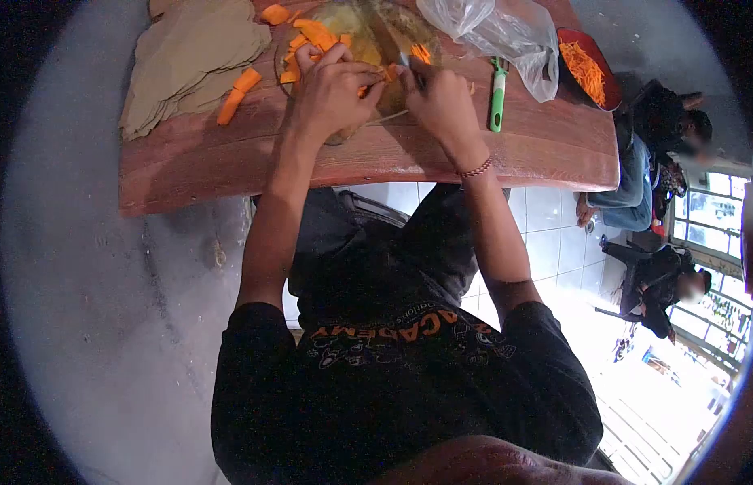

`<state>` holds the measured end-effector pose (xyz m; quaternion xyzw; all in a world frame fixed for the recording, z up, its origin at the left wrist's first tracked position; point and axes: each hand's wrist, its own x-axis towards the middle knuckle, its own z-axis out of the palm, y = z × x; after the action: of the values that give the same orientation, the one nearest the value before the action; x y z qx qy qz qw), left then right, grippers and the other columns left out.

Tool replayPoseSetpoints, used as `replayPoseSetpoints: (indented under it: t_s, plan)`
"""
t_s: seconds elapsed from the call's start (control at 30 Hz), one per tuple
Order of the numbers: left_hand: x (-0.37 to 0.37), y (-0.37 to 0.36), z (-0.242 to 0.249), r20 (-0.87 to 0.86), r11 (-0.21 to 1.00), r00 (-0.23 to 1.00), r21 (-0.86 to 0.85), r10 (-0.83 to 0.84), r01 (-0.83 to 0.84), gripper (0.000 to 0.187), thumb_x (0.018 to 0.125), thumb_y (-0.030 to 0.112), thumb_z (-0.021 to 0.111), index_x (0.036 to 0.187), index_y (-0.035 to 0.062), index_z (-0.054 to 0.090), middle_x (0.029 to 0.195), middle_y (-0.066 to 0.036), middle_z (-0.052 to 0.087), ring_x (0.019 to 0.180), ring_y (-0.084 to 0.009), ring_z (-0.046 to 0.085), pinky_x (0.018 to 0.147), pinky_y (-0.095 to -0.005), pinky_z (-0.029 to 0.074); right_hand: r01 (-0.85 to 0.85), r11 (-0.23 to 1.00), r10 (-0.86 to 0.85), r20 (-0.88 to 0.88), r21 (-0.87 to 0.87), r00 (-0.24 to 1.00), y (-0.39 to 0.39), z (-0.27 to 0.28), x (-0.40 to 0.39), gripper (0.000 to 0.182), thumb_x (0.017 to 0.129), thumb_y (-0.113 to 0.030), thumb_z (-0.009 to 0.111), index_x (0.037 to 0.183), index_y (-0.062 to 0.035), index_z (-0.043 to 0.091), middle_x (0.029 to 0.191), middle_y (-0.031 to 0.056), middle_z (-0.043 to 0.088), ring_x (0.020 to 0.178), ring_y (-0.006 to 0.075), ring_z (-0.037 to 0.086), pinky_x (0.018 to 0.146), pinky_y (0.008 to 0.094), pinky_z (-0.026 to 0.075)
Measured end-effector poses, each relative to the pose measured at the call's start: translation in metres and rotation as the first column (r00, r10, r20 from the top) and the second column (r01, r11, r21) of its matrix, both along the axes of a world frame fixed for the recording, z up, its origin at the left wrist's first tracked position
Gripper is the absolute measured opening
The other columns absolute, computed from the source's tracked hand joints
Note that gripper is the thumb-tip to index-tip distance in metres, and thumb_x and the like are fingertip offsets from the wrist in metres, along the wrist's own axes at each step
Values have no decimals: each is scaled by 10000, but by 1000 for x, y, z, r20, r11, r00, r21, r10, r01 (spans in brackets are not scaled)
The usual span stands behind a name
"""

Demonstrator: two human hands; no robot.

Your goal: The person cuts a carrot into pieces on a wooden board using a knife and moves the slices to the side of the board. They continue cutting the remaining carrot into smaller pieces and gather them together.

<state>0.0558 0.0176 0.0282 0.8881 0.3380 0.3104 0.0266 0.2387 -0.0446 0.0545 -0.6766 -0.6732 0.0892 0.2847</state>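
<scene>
Over a wooden worktop [231,170], the left hand [332,85] closes its grip on a carrot piece [387,74] atop a round cutting board [356,36]; the right hand [441,97] grips a knife [405,58], its blade mostly hidden. A green peeler [497,93] lies just beside.

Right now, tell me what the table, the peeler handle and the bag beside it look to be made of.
The table looks like wood with a reddish, slightly glossy finish: grain lines run along its top. The peeler handle seems to be green plastic, smooth and evenly coloured; its blade end is too small to judge. The bag looks like thin clear plastic film, crumpled, see-through and catching glints of light.
</scene>
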Motion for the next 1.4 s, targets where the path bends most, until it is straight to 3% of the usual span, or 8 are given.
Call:
replayPoseSetpoints:
  t_s: [0.1,0.17,0.3,0.5,0.7,0.9,1.33,1.4]
  plan:
    - [-3,1,-1,-21,999,1000,49,-11,12,181,854,346,741,913,194,821,1025,89,771,952,-136,608,993,-460,307,57,998,-57,13,41,998,0,-3,13,348,962,-335,634,1071,-17,724,683,260,638,650,416,675,601,462,520]
    - [-3,0,-4,-9,998,1000,59,2,-2,188,852,355,739,911,197,821,1024,90,771,960,-134,609,994,-461,308,39,999,-39,-139,-6,990,-22,27,7,294,950,-260,629,944,23,707,763,287,655,754,465,662,652,505,542]
    - [-4,-2,-2,-11,1000,1000,29,-3,4,185,850,366,739,906,211,821,1016,87,769,1011,-131,604,994,-463,308,-4,999,-8,-235,-53,972,-42,29,0,275,950,-252,634,1065,-17,717,817,278,667,798,464,661,676,503,537]
    - [-4,-4,1,-8,997,1000,73,8,-7,196,846,373,741,912,206,820,1013,74,760,1062,-135,590,988,-476,302,-9,999,15,-154,46,988,-47,18,-4,232,953,-238,623,1055,-56,723,837,261,673,817,463,658,702,526,537]
    - [-5,0,-4,-37,998,999,54,-11,12,184,847,379,739,913,226,818,1040,75,760,1055,-146,588,974,-488,294,13,998,-20,-118,-63,993,-49,27,-5,262,957,-265,624,1047,-39,724,822,277,663,801,470,655,691,543,530]
    - [-5,-1,-3,-40,998,999,64,12,-10,186,849,376,739,883,211,819,1014,92,764,1020,-138,593,961,-478,297,4,1000,-3,-112,14,994,-48,18,-4,273,964,-285,623,1011,-36,726,790,277,660,764,468,658,674,538,531]
    - [-3,-2,-1,47,999,999,38,-27,25,158,835,328,770,879,184,820,996,69,767,977,-144,601,945,-458,310,43,998,-50,-138,-53,989,-50,24,-13,258,959,-270,624,1024,-39,715,771,272,659,731,473,653,646,537,532]
    - [-3,-4,1,59,999,997,27,-44,42,196,846,310,740,894,139,823,959,57,772,967,-140,559,958,-466,289,28,998,-30,-52,-54,998,-47,20,-19,244,957,-268,625,983,-40,706,731,274,647,715,475,654,636,539,537]
